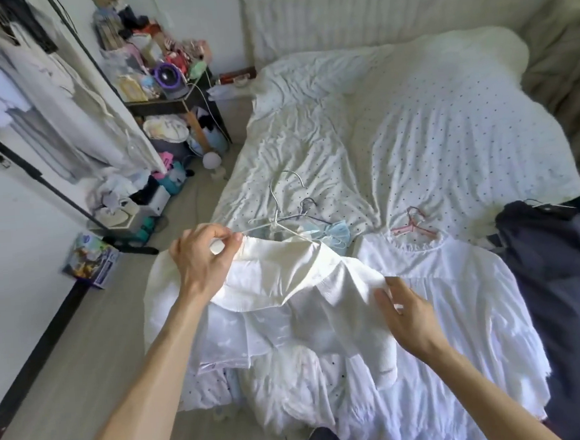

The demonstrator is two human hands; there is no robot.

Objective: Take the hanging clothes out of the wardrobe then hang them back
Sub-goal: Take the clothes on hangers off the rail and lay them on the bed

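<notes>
A white garment (pixel 286 282) lies across the near end of the bed (pixel 430 134), partly lifted. My left hand (pixel 205 256) pinches its upper edge where a white wire hanger (pixel 278 220) sticks out. At the garment's right side my right hand (pixel 405 315) holds a fold of the cloth. A second white garment (pixel 457 276) on a pink hanger (pixel 412 225) lies beside it, and a dark navy garment (pixel 553 270) lies at the right. Several more pale clothes (pixel 33 100) hang on the wardrobe rail at the upper left.
A light blue piece (pixel 334 234) and loose hangers (pixel 301 205) lie on the dotted sheet beyond the white garment. A cluttered black side table (pixel 173 97) stands by the bed's far left corner. Boxes and small items (pixel 92 261) line the floor by the wall.
</notes>
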